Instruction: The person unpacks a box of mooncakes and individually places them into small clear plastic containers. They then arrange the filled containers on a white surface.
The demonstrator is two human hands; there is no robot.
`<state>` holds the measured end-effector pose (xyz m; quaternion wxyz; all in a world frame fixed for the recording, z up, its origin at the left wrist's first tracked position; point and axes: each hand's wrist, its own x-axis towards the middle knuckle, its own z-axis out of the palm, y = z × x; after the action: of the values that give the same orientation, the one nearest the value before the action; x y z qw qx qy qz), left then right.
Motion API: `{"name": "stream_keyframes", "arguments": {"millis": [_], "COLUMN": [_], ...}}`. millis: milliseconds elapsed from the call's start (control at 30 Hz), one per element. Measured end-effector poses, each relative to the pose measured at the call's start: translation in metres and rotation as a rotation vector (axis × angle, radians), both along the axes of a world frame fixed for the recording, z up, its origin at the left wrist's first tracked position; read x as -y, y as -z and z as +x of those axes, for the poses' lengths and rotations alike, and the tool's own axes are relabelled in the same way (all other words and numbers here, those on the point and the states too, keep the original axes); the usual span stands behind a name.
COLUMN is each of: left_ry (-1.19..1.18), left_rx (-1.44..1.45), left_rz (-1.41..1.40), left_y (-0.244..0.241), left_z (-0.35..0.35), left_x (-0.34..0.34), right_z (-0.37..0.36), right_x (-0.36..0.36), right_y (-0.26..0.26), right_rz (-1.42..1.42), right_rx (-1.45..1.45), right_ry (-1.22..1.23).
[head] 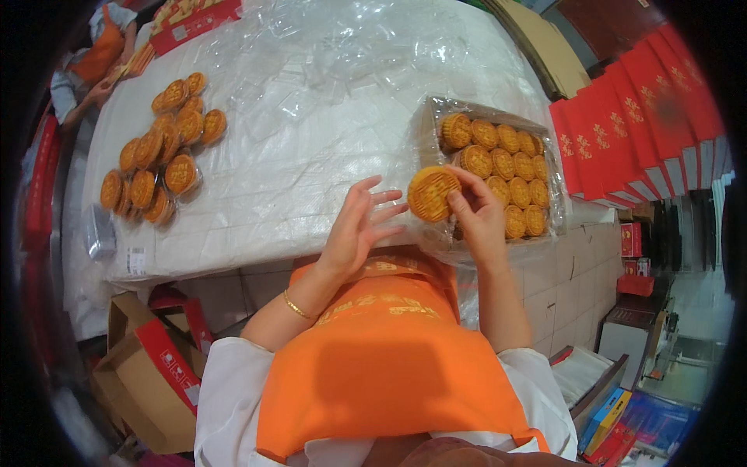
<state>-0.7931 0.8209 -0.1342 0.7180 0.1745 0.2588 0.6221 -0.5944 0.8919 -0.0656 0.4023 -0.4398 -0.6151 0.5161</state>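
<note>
My right hand [481,216] grips a round golden mooncake [433,194] at its edge, its patterned face turned up towards me. To its left, my left hand [365,225] is held up empty with the fingers spread, not touching the mooncake. A plastic-lined cardboard box [430,137] at the table's right edge holds rows of mooncakes [502,164]. At the table's left lies a loose group of mooncakes [149,147], some in clear plastic trays [182,174]. Many clear plastic trays [350,52] are heaped at the far side.
A white sheet covers the table [280,192]. Red boxes or bags [636,117] stand in a row at right, beside flat cardboard [543,46]. An opened cardboard box [146,379] sits below the table's left edge. Another person [96,58] in an orange apron is at far left.
</note>
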Motion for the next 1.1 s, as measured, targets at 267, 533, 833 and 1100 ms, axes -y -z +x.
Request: {"name": "stream_keyframes", "arguments": {"millis": [267, 533, 833, 1100], "left_ry": [-0.096, -0.084, -0.091, -0.291], "left_rx": [-0.065, -0.173, -0.325, -0.771], "left_rz": [0.050, 0.050, 0.043, -0.046], "left_y": [-0.004, -0.006, 0.001, 0.017], "left_z": [0.005, 0.008, 0.004, -0.033], "left_x": [0.010, 0.014, 0.014, 0.031], "right_z": [-0.041, -0.047, -0.055, -0.087], "right_x": [0.033, 0.038, 0.029, 0.019], "right_y": [0.009, 0.016, 0.036, 0.059], "right_rz": [0.152, 0.570, 0.215, 0.125], "right_rx": [0.198, 0.379, 0.162, 0.334], "right_ry": [-0.016, -0.042, 0.016, -0.338]}}
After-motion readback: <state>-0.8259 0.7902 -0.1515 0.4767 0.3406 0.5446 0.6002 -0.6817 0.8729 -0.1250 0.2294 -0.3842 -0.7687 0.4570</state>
